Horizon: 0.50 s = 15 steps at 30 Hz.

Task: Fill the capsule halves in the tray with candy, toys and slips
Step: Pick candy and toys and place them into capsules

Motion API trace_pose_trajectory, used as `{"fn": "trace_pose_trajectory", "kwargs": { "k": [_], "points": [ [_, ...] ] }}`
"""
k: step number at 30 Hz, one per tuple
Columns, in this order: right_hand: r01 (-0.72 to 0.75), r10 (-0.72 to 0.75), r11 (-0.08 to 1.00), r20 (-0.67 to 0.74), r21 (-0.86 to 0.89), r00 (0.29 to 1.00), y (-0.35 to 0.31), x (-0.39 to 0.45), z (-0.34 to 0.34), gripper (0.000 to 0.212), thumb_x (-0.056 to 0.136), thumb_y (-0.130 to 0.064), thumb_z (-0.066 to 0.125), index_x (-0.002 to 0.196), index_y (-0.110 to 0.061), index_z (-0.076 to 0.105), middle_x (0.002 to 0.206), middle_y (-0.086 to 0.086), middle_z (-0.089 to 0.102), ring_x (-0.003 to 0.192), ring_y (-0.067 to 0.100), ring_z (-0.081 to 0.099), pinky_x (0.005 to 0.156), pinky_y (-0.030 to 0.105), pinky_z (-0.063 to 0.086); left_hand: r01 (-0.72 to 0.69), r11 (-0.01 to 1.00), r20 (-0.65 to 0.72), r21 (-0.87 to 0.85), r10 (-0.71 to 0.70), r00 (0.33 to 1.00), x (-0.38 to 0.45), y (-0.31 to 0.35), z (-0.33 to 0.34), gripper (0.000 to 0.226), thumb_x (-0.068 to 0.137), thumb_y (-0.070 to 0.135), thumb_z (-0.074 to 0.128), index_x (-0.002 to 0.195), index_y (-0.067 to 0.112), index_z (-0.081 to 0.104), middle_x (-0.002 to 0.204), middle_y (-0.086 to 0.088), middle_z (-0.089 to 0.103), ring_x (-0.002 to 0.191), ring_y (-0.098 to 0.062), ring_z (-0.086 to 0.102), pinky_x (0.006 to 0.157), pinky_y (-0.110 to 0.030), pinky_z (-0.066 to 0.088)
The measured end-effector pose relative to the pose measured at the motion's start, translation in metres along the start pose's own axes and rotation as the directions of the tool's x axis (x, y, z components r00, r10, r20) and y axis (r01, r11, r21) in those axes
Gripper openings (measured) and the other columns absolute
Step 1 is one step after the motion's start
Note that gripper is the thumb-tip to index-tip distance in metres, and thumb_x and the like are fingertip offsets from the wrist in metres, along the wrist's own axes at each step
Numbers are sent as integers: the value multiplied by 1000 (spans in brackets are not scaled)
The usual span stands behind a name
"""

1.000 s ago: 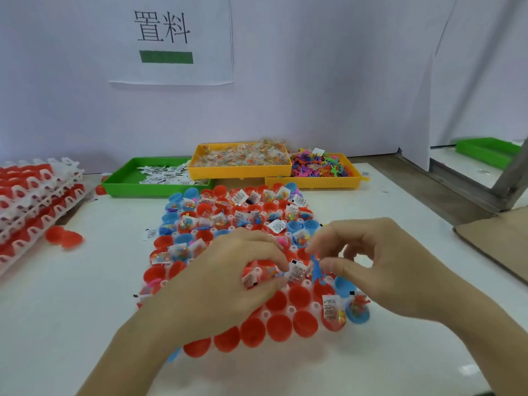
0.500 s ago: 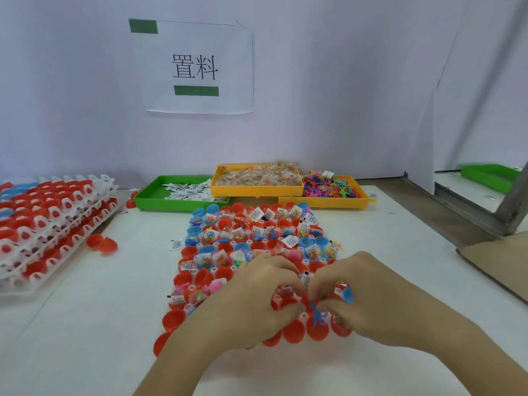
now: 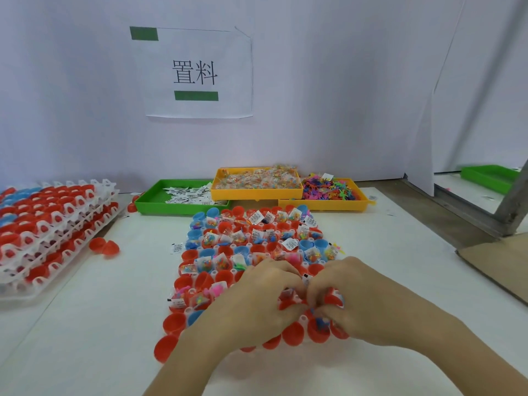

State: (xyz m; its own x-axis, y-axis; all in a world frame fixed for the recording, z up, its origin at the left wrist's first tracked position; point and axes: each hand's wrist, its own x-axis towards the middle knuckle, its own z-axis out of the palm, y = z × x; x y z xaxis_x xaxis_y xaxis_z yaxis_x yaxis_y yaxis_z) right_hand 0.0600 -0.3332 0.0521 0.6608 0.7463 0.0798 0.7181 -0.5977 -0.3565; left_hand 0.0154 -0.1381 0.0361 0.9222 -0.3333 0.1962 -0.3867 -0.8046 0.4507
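The white capsule tray [image 3: 304, 320] lies in the middle of the table with red and blue halves; most far rows hold candy packets, toys and slips. Its near rows show bare red halves [image 3: 293, 334]. My left hand [image 3: 257, 304] hovers over the near rows with fingers curled round a small candy packet [image 3: 287, 294]. My right hand [image 3: 368, 304] touches it, fingertips pointing down and pinching a blue toy [image 3: 321, 324] that hangs into a red half. Supplies stand behind: green slip tray [image 3: 160, 207], yellow candy tray [image 3: 257, 192], yellow toy tray [image 3: 328, 204].
A stack of filled capsule trays [image 3: 43, 232] sits at the left, with two loose red halves [image 3: 104, 247] beside it. One slip [image 3: 177, 248] lies left of the tray. Cardboard [image 3: 497, 261] and a metal post [image 3: 514, 204] are at the right.
Both hands drew together and toward me over the near rows. The blue toy in my right fingers came down into a red half. My head tilted up.
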Motion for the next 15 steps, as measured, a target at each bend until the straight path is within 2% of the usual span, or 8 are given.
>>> {"fn": "trace_pose_trajectory", "kwargs": {
  "k": [3, 8, 11, 15],
  "points": [
    [7, -7, 1000, -64, 6, 998, 7, 0, -4, 10, 90, -29, 68, 93, -36, 73, 90, -28, 67, 94, -7, 58, 80, 11, 46, -14, 1000, -36, -6, 14, 999, 1, -3, 2, 15, 90, 34, 63, 102, 31, 71, 112, 20, 58, 109, 0, 46, 99, -30, 43],
    [3, 9, 999, -222, 51, 975, 26, 12, -21, 13, 88, -22, 73, 86, -34, 76, 82, -24, 69, 91, -7, 59, 73, 4, 43, -17, 1000, -63, 9, 17, 998, 9, -16, -7, 17, 92, 37, 58, 103, 31, 69, 107, 23, 60, 104, 4, 51, 93, -21, 44],
    [2, 26, 996, -297, 93, 955, 40, 31, -31, 19, 88, -15, 72, 86, -34, 76, 81, -24, 70, 87, -7, 61, 68, 3, 43, 4, 998, -91, 58, 1, 996, 25, -27, -23, 16, 92, 34, 58, 99, 29, 71, 98, 21, 65, 91, 5, 56, 82, -12, 44],
    [-6, 109, 978, -484, 209, 868, 70, 66, -34, 19, 89, -14, 71, 87, -33, 75, 82, -23, 70, 85, -4, 63, 64, 5, 46, 86, 993, -139, 87, -73, 988, 66, -47, -52, 14, 91, 24, 60, 87, 20, 73, 86, 12, 70, 79, -1, 62, 75, -25, 54]
  ]
}}
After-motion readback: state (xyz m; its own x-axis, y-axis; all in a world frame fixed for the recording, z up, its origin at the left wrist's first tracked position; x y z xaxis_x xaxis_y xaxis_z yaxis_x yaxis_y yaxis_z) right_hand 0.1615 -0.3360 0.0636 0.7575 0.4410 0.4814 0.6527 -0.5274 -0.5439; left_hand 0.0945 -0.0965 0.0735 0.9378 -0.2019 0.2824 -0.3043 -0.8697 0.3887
